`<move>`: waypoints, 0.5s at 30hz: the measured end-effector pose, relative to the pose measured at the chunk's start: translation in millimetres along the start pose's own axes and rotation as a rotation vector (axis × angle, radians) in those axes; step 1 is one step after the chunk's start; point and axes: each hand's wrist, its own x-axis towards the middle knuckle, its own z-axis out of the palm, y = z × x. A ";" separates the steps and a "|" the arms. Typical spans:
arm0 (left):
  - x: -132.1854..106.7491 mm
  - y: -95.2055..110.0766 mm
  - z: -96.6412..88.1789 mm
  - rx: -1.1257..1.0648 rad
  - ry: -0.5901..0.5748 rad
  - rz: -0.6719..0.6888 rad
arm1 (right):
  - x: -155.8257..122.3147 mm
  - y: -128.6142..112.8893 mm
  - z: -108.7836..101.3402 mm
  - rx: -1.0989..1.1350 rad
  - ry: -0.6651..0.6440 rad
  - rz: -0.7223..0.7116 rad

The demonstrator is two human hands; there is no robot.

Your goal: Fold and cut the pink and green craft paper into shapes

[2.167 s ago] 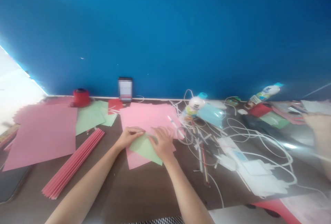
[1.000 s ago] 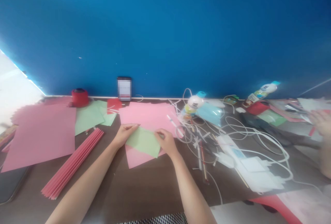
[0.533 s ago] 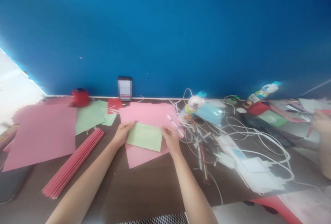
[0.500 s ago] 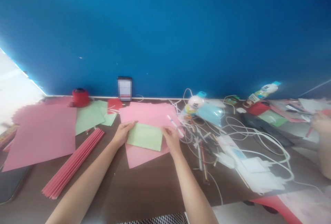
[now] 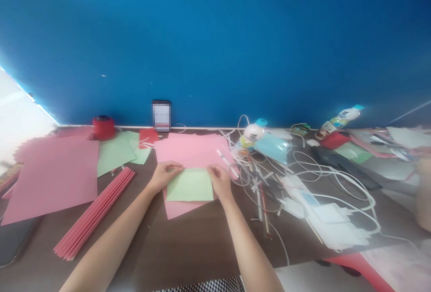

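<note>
A small light green paper sheet point(image 5: 190, 185) lies flat on a pink sheet point(image 5: 192, 152) in the middle of the brown table point(image 5: 175, 247). My left hand point(image 5: 164, 174) has its curled fingers on the green sheet's top left corner. My right hand point(image 5: 220, 180) grips its top right corner with bent fingers. Both forearms reach in from the bottom edge of the view.
A large red sheet point(image 5: 54, 175), a pleated red paper fan strip point(image 5: 94, 213), green sheets point(image 5: 116, 153) and a red tape roll point(image 5: 103, 127) lie left. A phone point(image 5: 161, 115) leans on the blue wall. Glue bottles point(image 5: 251, 135), white cables point(image 5: 336, 188) and chargers clutter the right.
The green sheet has been turned from a tilted position to square with the table edge. My hands moved from pressing on it to holding its two upper corners.
</note>
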 end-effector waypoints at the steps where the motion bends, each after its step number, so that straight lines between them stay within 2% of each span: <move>1: 0.2 -0.8 0.0 -0.001 0.005 0.008 | -0.2 -0.2 0.0 -0.005 0.005 -0.004; 7: 0.5 0.3 -2.2 0.095 0.008 0.050 | -0.5 -0.4 0.6 0.012 0.007 0.005; 13: -0.3 3.5 -3.4 0.076 -0.010 0.042 | -0.1 5.6 3.8 0.072 -0.124 0.005; 15: -0.5 3.4 -3.8 0.030 -0.028 0.046 | -0.3 7.0 4.2 0.065 -0.131 0.017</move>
